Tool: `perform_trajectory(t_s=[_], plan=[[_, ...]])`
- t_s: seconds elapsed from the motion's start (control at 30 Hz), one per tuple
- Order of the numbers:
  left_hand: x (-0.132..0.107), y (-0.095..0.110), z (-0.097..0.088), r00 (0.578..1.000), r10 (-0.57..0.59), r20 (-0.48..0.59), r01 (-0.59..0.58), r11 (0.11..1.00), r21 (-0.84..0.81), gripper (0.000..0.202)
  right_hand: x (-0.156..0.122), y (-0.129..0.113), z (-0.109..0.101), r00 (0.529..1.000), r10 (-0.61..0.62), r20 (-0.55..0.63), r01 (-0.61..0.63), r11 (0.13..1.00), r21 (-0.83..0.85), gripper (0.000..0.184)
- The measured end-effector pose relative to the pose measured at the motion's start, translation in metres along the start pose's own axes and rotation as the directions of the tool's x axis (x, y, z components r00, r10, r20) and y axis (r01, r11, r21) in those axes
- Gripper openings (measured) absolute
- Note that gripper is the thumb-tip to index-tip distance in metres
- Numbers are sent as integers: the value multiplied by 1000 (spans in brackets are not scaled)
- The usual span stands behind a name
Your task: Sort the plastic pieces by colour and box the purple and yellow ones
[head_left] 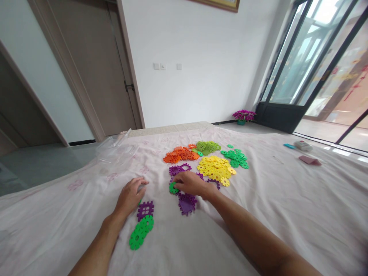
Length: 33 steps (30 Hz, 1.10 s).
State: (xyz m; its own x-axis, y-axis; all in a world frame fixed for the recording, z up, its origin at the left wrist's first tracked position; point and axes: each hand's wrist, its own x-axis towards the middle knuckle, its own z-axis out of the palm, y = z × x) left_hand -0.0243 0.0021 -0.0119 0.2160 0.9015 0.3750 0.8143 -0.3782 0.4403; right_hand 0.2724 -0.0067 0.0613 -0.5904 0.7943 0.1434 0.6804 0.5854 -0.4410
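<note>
My right hand reaches over the purple pieces with its fingers closed on a green notched disc. Beneath and around it lie purple square interlocking pieces, one of them a solid purple square nearer to me. My left hand rests on the cloth with its fingers apart, and a bit of green shows under its edge. Just below that hand lies a purple window-shaped square, with several overlapping green discs beside it, toward me.
Beyond my right hand are piles of orange pieces, yellow discs, light green pieces and green discs. A clear plastic bag lies at the left. A pink cloth and a white packet are at the right.
</note>
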Motion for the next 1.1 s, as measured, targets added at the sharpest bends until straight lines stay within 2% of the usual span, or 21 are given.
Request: perform_trajectory(t_s=[0.17,0.4,0.5,0.77,0.97,1.1], plan=[[0,1,-1,1000,3,13,-3,1000,4,29,0,12,2,996,60,-73,-58,998,23,17],[0,1,-1,1000,14,8,-14,1000,13,29,3,12,5,988,94,-119,-81,990,112,16],[0,2,-1,1000,15,10,-15,1000,11,28,5,17,3,975,127,-181,-101,984,146,16],[-1,3,-2,1000,-1,13,1,1000,10,29,6,45,-3,912,264,-315,-190,950,247,17],[0,0,0,1000,2,9,-2,1000,12,29,6,63,-2,873,330,-358,-211,919,332,19],[0,0,0,1000,0,8,0,1000,6,29,5,71,-2,810,410,-419,-226,878,422,26]])
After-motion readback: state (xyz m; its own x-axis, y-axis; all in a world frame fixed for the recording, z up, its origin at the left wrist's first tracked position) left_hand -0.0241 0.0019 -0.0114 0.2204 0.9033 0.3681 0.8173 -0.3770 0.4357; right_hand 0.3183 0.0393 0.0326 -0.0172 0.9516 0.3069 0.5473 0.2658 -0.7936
